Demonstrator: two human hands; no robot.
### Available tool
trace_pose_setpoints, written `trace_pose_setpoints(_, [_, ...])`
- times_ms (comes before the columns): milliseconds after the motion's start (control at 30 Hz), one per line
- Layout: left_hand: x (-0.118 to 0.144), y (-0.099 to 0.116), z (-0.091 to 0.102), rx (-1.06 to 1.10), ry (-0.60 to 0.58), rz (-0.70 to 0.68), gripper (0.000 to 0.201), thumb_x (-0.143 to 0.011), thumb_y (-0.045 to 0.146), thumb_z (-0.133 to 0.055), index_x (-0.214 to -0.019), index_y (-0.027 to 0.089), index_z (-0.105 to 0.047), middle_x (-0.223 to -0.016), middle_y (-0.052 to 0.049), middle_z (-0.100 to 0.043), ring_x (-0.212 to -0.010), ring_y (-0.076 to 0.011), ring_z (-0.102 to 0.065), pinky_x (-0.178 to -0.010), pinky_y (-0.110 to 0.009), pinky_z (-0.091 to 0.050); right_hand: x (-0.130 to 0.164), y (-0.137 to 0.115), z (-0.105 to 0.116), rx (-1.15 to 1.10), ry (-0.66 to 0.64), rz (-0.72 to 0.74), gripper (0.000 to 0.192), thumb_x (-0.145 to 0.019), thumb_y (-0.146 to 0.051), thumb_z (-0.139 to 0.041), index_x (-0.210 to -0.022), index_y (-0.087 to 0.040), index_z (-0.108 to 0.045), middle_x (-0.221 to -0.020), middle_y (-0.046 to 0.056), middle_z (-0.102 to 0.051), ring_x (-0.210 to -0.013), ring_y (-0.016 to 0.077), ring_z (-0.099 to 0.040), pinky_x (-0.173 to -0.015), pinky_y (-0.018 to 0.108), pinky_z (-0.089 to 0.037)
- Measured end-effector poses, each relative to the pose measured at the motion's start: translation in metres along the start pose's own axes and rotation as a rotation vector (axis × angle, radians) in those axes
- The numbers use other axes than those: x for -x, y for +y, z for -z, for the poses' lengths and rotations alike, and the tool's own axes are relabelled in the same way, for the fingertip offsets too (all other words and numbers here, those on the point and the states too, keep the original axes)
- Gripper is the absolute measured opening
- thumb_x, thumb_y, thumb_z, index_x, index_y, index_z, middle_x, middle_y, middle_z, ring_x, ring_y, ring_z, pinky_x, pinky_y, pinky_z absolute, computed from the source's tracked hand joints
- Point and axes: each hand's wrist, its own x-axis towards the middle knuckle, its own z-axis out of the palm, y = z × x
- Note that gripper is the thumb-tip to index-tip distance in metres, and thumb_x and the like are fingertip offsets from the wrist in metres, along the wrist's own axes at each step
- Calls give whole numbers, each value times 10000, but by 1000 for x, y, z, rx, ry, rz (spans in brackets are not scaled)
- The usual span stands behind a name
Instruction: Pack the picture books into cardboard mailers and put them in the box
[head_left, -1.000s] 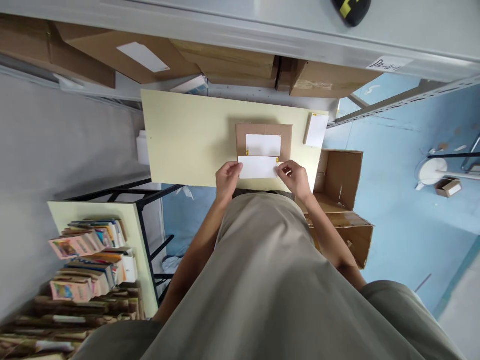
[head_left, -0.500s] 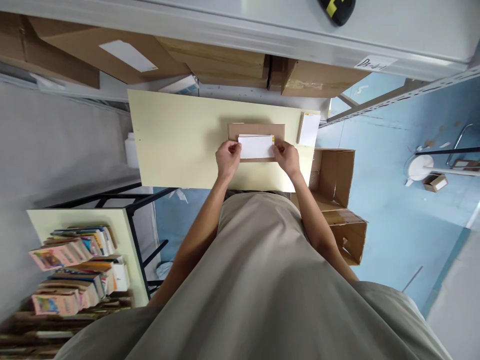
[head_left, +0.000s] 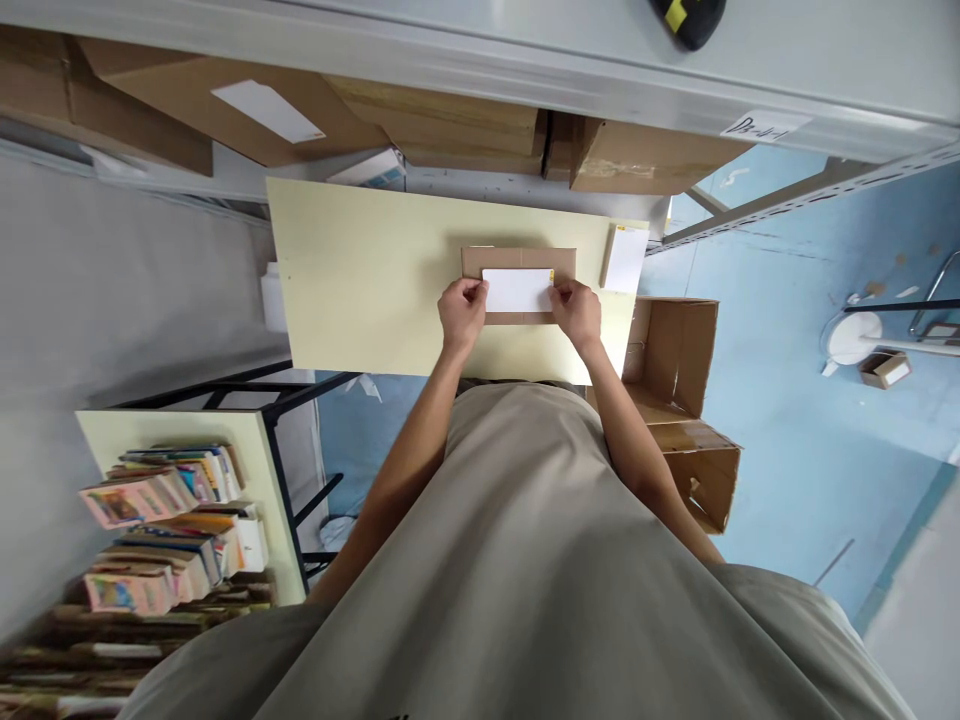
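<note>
Between my two hands is a white, envelope-shaped paper stack with a small yellow mark at its upper right corner. My left hand pinches its left end between thumb and fingers. At the opposite end, my right hand pinches the right edge in the same way. Beneath or just behind the papers is a flat brown cardboard piece on the pale yellow table. Whether the papers touch the cardboard I cannot tell. Another white stack with a yellow mark lies at the table's right end.
A grey metal shelf with cardboard boxes runs along the table's far side. Open cartons stand to the right, below the table. At lower left, books sit on a second table.
The white papers, slightly offset at the top edge before, now look evenly lined up. Both hands keep their pinch. The whole view has shifted slightly.
</note>
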Motion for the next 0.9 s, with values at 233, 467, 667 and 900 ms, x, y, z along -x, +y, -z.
trace_pose_setpoints(233, [-5, -2, -4, -35, 11, 16, 166, -966, 270, -790, -812, 236, -738, -787, -23, -721, -803, -220, -657, -860, -354, -503, -4, -1, -5, 4, 27, -18, 211, -1033, -366, -675, -933, -227, -799, -936, 138, -836, -1039, 374, -800, -995, 555, -652])
trace_pose_setpoints(467, [-9, -6, -5, -81, 2, 5, 168, -977, 313, -794, -838, 233, -744, -818, -26, -756, -842, -224, -690, -877, -371, -510, -7, -9, 0, 79, -6, -64, 159, -1040, -283, -691, -931, -196, -767, -1035, 163, -848, -1039, 360, -802, -1006, 537, -639])
trace_pose_setpoints(667, [-8, -1, -7, -115, 13, 14, 167, -979, 241, -789, -823, 225, -733, -797, -22, -746, -806, -216, -679, -884, -380, -511, 9, -12, -9, 137, 49, 74, 350, -1160, -296, -522, -1396, -139, -727, -1407, 232, -781, -1296, 373, -746, -1159, 575, -574])
trace_pose_setpoints(900, [-4, 3, -6, -193, -16, -12, 153, -1024, 261, -711, -879, 220, -737, -904, -46, -805, -890, -217, -730, -899, -331, -534, 34, 10, -41, 365, 22, 512, 919, -1196, -675, -186, -1852, -32, -204, -1937, 224, -210, -1831, 362, -120, -1476, 631, -145])
